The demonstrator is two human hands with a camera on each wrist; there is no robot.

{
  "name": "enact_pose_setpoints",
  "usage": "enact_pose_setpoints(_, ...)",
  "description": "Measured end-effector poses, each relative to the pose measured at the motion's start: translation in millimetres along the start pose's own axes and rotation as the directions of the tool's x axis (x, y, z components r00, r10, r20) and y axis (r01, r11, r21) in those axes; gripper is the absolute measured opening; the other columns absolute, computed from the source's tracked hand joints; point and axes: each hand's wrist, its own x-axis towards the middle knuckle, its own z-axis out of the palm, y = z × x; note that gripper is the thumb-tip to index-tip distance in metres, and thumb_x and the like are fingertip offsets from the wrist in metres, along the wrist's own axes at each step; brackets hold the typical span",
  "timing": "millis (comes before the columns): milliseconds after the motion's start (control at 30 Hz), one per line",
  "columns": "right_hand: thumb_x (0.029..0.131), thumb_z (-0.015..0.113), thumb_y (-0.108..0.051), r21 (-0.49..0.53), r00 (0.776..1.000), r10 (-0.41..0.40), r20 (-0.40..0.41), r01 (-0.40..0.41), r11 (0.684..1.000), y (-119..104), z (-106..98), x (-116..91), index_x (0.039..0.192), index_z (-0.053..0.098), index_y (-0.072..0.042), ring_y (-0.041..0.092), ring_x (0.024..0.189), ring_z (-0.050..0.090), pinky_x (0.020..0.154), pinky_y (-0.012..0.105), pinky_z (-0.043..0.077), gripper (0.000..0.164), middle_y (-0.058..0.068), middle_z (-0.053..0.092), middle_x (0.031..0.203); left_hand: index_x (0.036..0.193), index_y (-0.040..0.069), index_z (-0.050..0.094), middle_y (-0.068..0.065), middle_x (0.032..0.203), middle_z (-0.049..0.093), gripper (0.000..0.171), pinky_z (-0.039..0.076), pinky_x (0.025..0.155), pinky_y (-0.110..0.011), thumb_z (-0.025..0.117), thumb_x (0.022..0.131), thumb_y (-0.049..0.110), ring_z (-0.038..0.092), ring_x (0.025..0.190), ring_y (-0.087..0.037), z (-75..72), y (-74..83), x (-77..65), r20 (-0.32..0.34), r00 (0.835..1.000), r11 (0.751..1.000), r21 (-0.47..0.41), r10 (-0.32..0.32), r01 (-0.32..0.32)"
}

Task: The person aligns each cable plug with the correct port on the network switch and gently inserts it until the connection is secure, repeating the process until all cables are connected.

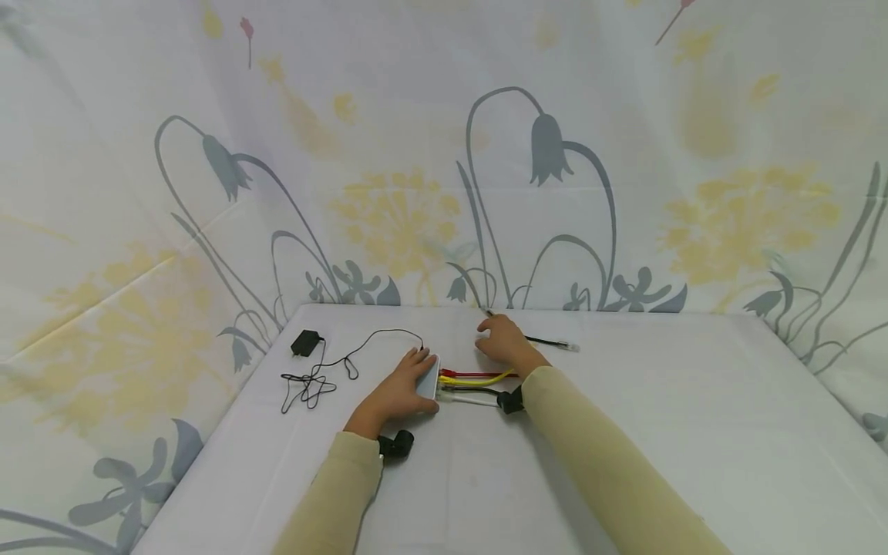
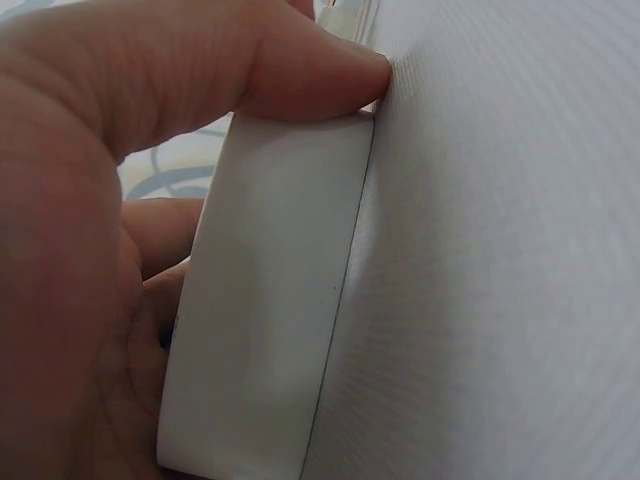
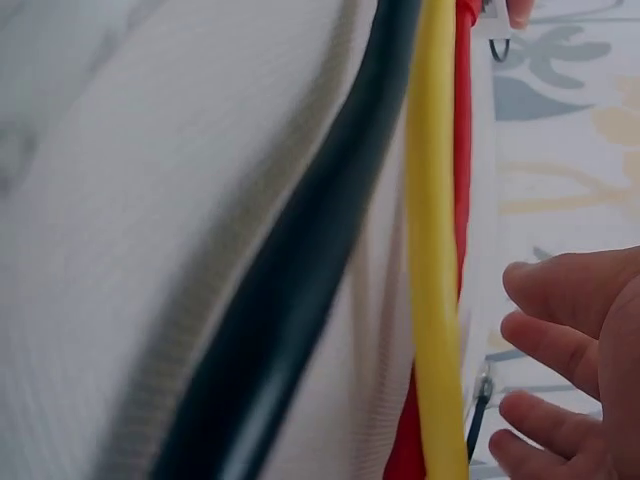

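My left hand (image 1: 401,389) grips a small white network switch (image 1: 428,383) on the table. In the left wrist view the thumb lies across one end of the switch (image 2: 270,290), and other fingers show behind it. From its right side run a red cable (image 1: 489,375), a yellow cable (image 1: 479,381), a black cable (image 1: 479,390) and a white cable (image 1: 475,400). Farther back, my right hand (image 1: 505,339) is over a loose black cable (image 1: 548,341) with a clear plug. Its fingers are loosely bent, apart from the cable's plug end (image 3: 485,385) in the right wrist view.
A black power adapter (image 1: 305,343) lies at the back left, its thin cord (image 1: 312,385) tangled on the white table (image 1: 666,416) and running to the switch. A flower-patterned cloth (image 1: 416,154) hangs behind. Black wrist cameras (image 1: 397,445) sit below both hands.
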Motion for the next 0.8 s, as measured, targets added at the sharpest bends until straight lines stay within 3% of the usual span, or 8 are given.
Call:
enact_pose_setpoints(400, 0.092, 0.058, -0.023, -0.015, 0.997, 0.071, 0.027, -0.070, 0.997, -2.0, 3.0, 2.8, 0.136, 0.055, -0.006, 0.039, 0.141, 0.034, 0.116, 0.049, 0.029, 0.047, 0.023, 0.036, 0.151, 0.152, 0.016, 0.035, -0.003, 0.162, 0.022, 0.090, 0.024, 0.117, -0.052, 0.078, 0.073, 0.026, 0.007, 0.152, -0.026, -0.1, 2.3, 0.6, 0.000, 1.000, 1.000, -0.002, -0.025, 0.025)
enact_pose_setpoints(800, 0.091, 0.054, -0.017, -0.079, 0.995, 0.081, -0.054, -0.085, 0.993, -4.2, 3.5, -4.2, 0.132, 0.058, -0.004, 0.036, 0.116, 0.055, 0.099, 0.049, 0.045, 0.044, 0.021, 0.056, 0.126, 0.151, 0.013, 0.036, -0.007, 0.162, 0.022, 0.089, 0.024, 0.117, -0.053, 0.077, 0.072, 0.024, 0.008, 0.152, -0.029, -1.4, 2.1, -0.9, -0.002, 1.000, 1.000, -0.005, 0.014, -0.014)
